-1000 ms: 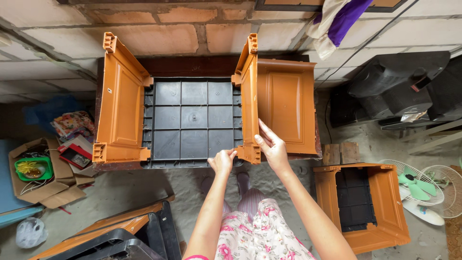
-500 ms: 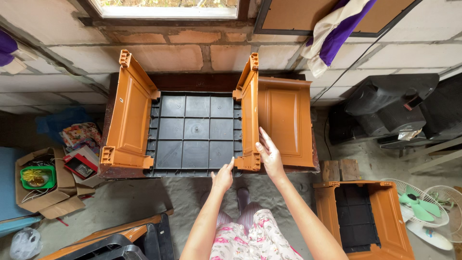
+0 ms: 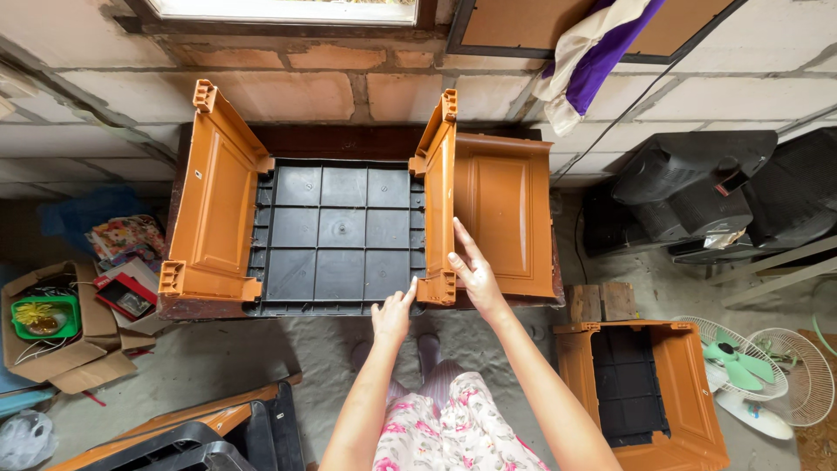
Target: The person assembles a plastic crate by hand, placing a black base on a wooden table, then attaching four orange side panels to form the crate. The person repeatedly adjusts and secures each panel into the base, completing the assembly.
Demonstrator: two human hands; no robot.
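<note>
Presently, black base panel (image 3: 340, 231) front edge touched by left hand (image 3: 392, 316), fingers released; upright orange side panel (image 3: 438, 196) pressed by right hand (image 3: 473, 272), fingers flat, grasping nothing.

Two hands, left (image 3: 392, 318) and right (image 3: 471, 272); three orange panels (image 3: 214, 209); one black base (image 3: 340, 235); two fans (image 3: 728, 366).

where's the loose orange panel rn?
In the head view, the loose orange panel lies flat right of centre, just outside the upright right side panel of the black base, with the right hand resting on its near-left edge.
</note>
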